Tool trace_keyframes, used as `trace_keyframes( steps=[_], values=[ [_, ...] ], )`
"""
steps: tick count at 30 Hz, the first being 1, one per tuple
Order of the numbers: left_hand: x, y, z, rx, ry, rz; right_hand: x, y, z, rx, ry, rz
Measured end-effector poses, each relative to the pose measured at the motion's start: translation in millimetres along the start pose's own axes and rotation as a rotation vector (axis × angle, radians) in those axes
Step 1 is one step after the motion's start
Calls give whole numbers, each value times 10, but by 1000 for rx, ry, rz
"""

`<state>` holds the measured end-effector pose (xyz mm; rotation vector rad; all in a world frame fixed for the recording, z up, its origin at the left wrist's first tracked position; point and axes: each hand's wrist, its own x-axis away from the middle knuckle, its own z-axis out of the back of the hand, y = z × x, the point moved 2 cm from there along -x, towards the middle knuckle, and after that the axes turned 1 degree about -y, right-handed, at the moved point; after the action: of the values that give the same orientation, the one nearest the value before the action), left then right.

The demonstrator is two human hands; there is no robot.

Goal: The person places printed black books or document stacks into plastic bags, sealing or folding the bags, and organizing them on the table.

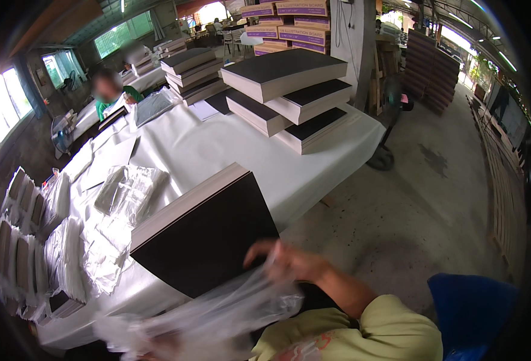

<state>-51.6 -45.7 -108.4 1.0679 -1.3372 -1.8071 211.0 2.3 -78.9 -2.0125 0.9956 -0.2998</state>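
A thick stack of black-faced boards with pale edges stands tilted at the near edge of the table. In front of its lower part, a clear plastic bag stretches across between my hands. My right hand pinches the bag's upper right part, fingers curled, close to the stack's right corner. Low in the view, my left hand shows through the film at the bag's other end. Its fingers are blurred and mostly hidden.
Several plastic-wrapped packs line the table's left end, beside a loose clear wrapper. Black board stacks are piled at the far right of the white-covered table. A person sits across the table. A blue chair stands at right.
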Motion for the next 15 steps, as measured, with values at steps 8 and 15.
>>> trace_keyframes(
  steps=[8, 15],
  values=[
    [168, 47, 277, -143, 512, 160, 35, 70, 135, -424, -773, 466],
    [443, 38, 495, -154, 757, 202, -100, 256, -370, 532, -861, -8]
  ],
)
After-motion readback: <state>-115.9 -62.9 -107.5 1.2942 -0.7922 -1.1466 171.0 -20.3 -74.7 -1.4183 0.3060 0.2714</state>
